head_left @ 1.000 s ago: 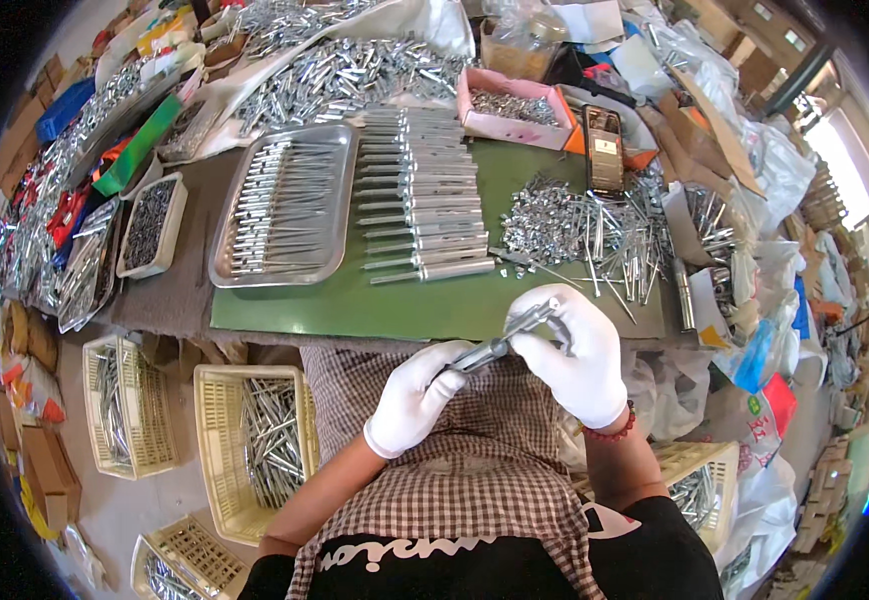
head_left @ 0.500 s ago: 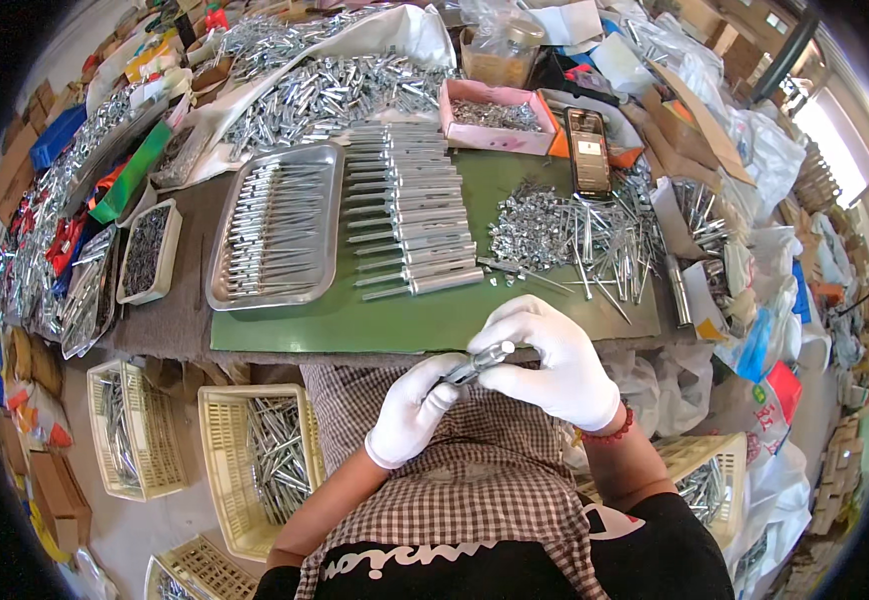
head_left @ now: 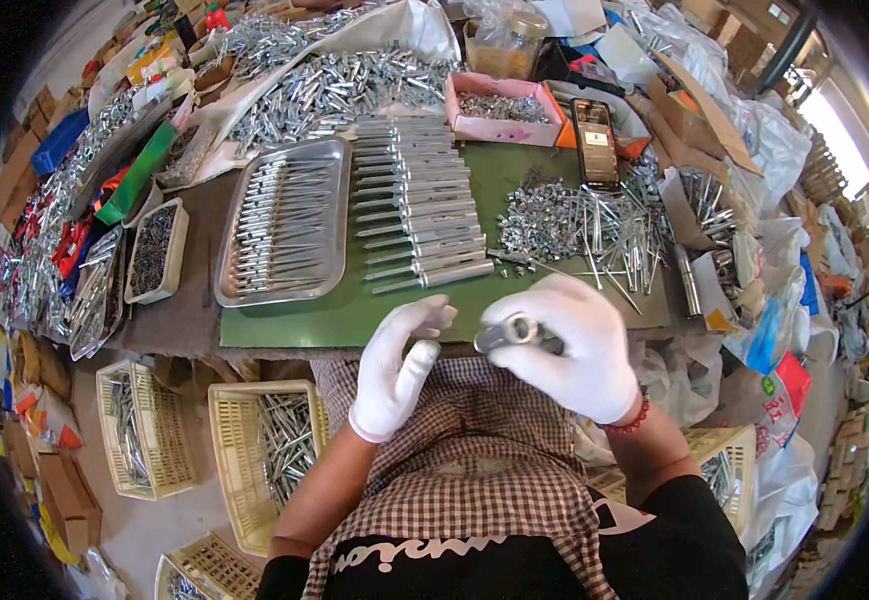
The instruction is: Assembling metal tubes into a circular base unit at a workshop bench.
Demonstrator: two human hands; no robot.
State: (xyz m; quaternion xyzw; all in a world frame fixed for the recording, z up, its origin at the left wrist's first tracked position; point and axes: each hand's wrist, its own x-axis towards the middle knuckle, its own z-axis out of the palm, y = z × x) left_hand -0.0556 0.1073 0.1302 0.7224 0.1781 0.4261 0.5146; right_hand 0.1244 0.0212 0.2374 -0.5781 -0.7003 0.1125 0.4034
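In my white-gloved right hand (head_left: 585,345), just off the table's front edge, is a shiny metal tube (head_left: 525,327) with a round hollow end. The fingers wrap it, and most of its length is hidden. My left hand (head_left: 393,372), also gloved, hovers to its left, open, with fingers and thumb apart and nothing between them. Beyond both hands, a row of silver metal tubes with thin rods (head_left: 445,222) lies side by side on the green mat (head_left: 345,328). To their left, a steel tray (head_left: 339,225) holds slim pointed metal pins (head_left: 285,225).
Small metal fittings (head_left: 545,220) are heaped on the mat's right, beside loose long pins (head_left: 623,245). Behind them are a pink box (head_left: 500,130) and a phone (head_left: 595,145). A small tub (head_left: 158,250) of dark screws stands left. Yellow crates (head_left: 230,470) of metal parts sit below.
My left hand has let go of the metal tube and moved left, its fingers opening. My right hand keeps the tube and has turned it, showing its round end.
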